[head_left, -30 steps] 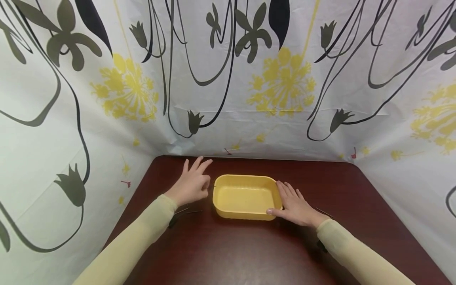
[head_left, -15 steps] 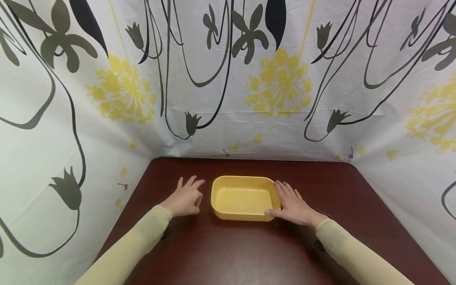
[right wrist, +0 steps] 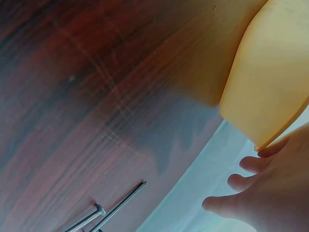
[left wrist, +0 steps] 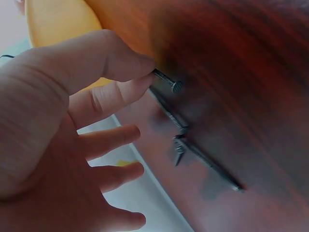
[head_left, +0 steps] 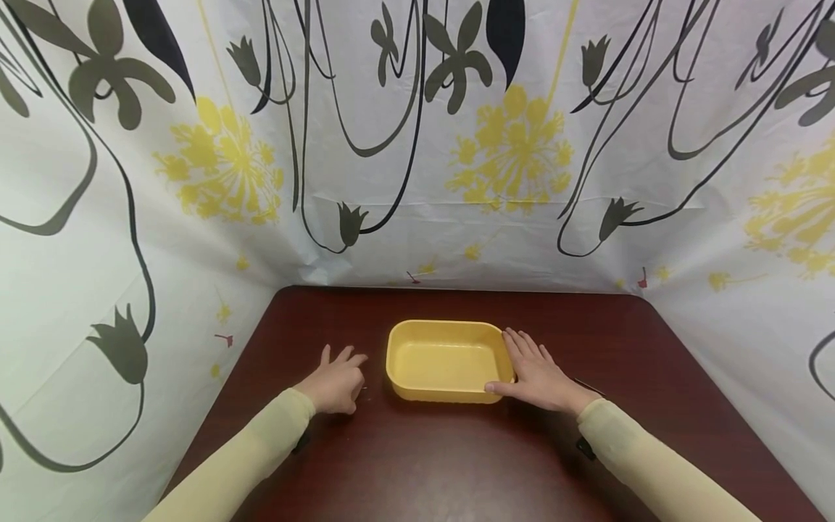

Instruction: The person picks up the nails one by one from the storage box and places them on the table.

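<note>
My left hand [head_left: 334,383] is low over the table, left of a yellow plastic tub [head_left: 450,396]. In the left wrist view its thumb and index finger pinch a dark nail [left wrist: 166,79], with the flat head sticking out and the rest hidden by the fingertips. The other fingers are spread. Several more nails [left wrist: 212,163] lie on the table beneath it. My right hand [head_left: 540,378] rests on the tub's right end, fingers straight along the rim and thumb over the near corner. In the right wrist view, nails [right wrist: 119,205] lie on the table near that hand.
The dark red-brown wooden table [head_left: 430,464] has rounded far corners. A white curtain [head_left: 417,174] with grey, black and yellow flower prints hangs behind it and along both sides.
My left hand has moved from beside the tub's left rim leftward and down toward the nails on the table. My right hand has stayed on the tub.
</note>
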A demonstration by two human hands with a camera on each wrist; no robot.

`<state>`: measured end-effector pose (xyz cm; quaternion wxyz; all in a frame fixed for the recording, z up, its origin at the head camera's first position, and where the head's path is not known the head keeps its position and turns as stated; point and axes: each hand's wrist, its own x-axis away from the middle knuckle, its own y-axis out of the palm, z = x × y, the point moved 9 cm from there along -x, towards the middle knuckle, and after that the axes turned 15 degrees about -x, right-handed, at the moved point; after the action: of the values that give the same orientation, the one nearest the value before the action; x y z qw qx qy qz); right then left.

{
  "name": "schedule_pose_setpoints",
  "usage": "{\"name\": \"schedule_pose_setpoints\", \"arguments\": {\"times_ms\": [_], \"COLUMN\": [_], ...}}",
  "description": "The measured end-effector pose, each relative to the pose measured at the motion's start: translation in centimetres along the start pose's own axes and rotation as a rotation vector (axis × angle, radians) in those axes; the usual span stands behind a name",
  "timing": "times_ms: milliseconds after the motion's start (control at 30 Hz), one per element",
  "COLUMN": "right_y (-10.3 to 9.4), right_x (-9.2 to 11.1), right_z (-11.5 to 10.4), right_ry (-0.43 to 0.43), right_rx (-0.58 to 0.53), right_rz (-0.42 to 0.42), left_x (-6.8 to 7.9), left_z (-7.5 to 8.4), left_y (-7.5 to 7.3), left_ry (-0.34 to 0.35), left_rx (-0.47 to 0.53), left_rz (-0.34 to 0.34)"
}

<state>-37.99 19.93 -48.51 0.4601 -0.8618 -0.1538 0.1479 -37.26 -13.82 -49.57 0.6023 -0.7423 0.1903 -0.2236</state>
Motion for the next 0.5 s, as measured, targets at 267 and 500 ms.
{"name": "schedule_pose_setpoints", "arguments": {"times_ms": [267,500], "right_y": [-0.2,-0.1], "right_x": [0.2,0.5], "right_z": [0.2,0.3], "right_ry": [0.005,0.027], "right_rx": [0.008,-0.004], "right_rz": [0.003,0.003], "left_x": [0.1,1.0], "left_z": [0.1,-0.5], "left_y": [0.1,-1.3], "left_ry": [-0.014,-0.044], "left_rx": [0.007,0.108], "left_rz": [0.020,0.099]}}
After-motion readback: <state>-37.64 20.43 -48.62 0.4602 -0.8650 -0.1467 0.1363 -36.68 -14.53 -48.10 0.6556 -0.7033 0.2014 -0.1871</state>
